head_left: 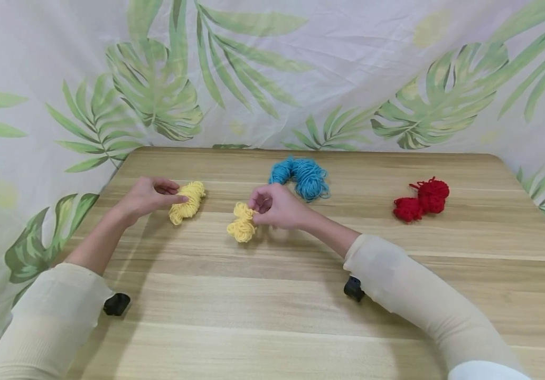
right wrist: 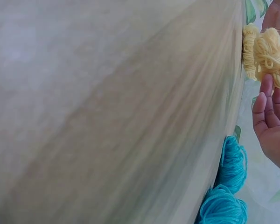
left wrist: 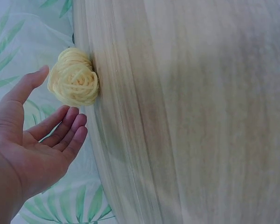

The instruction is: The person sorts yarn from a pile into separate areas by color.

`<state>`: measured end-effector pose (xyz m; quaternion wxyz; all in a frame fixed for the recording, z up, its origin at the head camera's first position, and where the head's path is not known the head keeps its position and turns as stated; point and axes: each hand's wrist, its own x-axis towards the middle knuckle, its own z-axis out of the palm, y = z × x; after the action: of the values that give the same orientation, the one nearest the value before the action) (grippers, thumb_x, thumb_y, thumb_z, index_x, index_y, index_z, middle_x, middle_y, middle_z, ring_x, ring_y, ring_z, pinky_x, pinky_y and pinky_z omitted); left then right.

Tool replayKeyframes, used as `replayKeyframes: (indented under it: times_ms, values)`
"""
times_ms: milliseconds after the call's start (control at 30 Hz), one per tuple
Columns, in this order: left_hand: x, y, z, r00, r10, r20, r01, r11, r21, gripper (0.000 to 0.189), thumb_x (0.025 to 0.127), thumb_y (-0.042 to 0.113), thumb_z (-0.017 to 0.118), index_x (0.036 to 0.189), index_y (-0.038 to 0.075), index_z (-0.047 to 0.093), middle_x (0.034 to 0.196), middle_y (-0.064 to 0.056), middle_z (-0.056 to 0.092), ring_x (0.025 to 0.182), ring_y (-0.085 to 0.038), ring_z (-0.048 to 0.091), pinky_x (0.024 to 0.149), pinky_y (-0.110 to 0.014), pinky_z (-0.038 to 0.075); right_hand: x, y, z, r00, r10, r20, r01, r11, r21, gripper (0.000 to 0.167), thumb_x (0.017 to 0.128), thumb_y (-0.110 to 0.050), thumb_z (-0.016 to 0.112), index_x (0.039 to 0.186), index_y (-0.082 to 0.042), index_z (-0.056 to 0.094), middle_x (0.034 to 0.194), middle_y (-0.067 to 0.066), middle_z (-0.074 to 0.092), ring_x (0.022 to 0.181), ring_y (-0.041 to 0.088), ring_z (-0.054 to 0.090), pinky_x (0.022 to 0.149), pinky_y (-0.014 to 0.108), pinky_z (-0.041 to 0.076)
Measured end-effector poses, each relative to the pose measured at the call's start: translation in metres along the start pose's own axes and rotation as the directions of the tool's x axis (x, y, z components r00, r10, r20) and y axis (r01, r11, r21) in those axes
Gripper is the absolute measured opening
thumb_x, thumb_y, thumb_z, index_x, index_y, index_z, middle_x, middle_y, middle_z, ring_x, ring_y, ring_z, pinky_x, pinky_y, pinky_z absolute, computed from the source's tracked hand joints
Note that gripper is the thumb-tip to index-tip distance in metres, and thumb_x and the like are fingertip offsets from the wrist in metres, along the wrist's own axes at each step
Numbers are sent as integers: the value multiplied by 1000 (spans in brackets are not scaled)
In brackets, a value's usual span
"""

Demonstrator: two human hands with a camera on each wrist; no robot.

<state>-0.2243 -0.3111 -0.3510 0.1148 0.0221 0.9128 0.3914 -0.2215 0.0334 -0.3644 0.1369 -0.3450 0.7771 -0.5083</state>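
A yellow yarn bundle (head_left: 243, 230) hangs from my right hand (head_left: 279, 207), pinched between thumb and fingertips. In the right wrist view this looped yarn bundle (right wrist: 269, 51) sits at the fingertips of the right hand (right wrist: 275, 135), overlapping the other yellow one. That other yellow yarn bundle (head_left: 189, 201) lies on the table at the left. My left hand (head_left: 146, 199) is beside it, thumb and fingers spread at its near side. In the left wrist view, the relaxed fingers of the left hand (left wrist: 39, 135) are right at the edge of the yarn bundle (left wrist: 74, 79), not curled round it.
A blue yarn bundle (head_left: 308, 179) lies at the back middle, just behind my right hand. Farther right lies a red yarn bundle (head_left: 424, 200). The wooden table (head_left: 234, 301) ends at a leaf-printed cloth (head_left: 253, 68) behind it.
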Motion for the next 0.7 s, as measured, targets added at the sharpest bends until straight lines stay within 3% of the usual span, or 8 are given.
replayKeyframes:
  times_ms: [700]
  values:
    - [-4, 4, -1, 1000, -7, 7, 7, 1000, 1, 64, 94, 29, 78, 137, -13, 56, 125, -18, 61, 100, -13, 57, 78, -17, 51, 16, -1, 2, 997, 48, -56, -46, 999, 23, 12, 84, 8, 70, 91, -1, 66, 86, 6, 63, 79, 14, 60, 74, 21, 52]
